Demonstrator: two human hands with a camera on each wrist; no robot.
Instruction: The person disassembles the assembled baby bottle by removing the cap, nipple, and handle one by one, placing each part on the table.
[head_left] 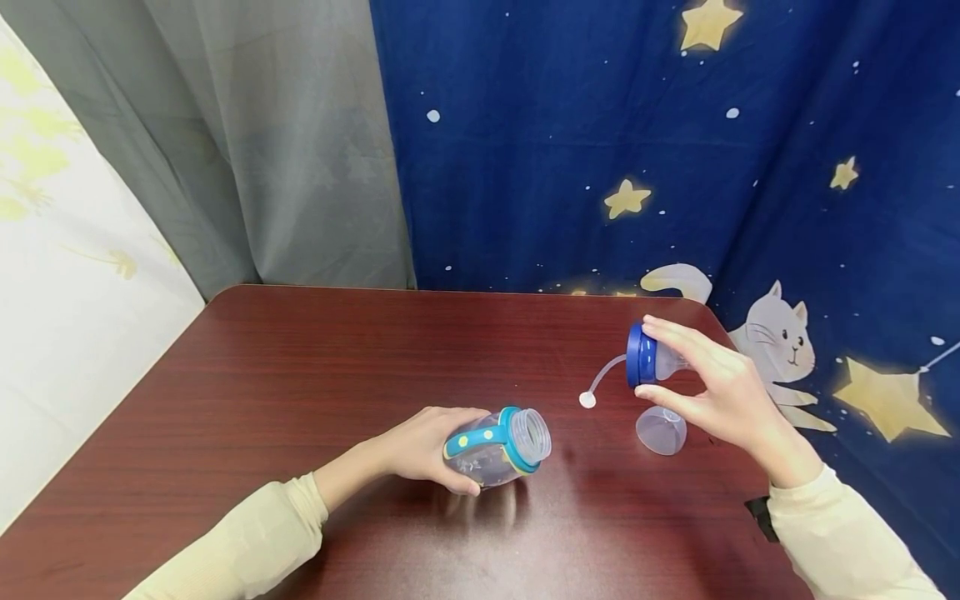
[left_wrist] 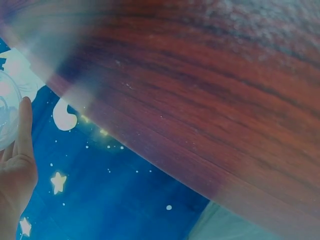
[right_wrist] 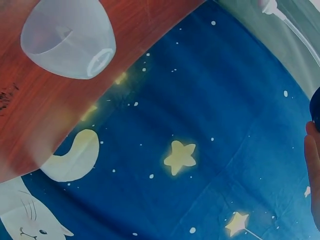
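My left hand (head_left: 435,446) grips a clear baby bottle (head_left: 487,454) with teal handles and a teal collar, tilted so its uncovered threaded mouth points right. Raised over the right of the table, my right hand (head_left: 720,383) pinches a blue bottle collar (head_left: 641,357) between thumb and fingers. A clear nipple (head_left: 669,362) extends from the collar toward the palm, and a thin straw with a white weighted end (head_left: 588,400) hangs from its other side. Below that hand a translucent dome cap (head_left: 662,431) lies on the table; the right wrist view shows the cap (right_wrist: 70,40) larger.
The dark red wooden table (head_left: 337,350) reaches back to a grey curtain (head_left: 315,150) and a blue curtain with stars (head_left: 555,150). A white patterned surface (head_left: 60,292) borders its left side. A small black item (head_left: 762,517) shows beside the right sleeve.
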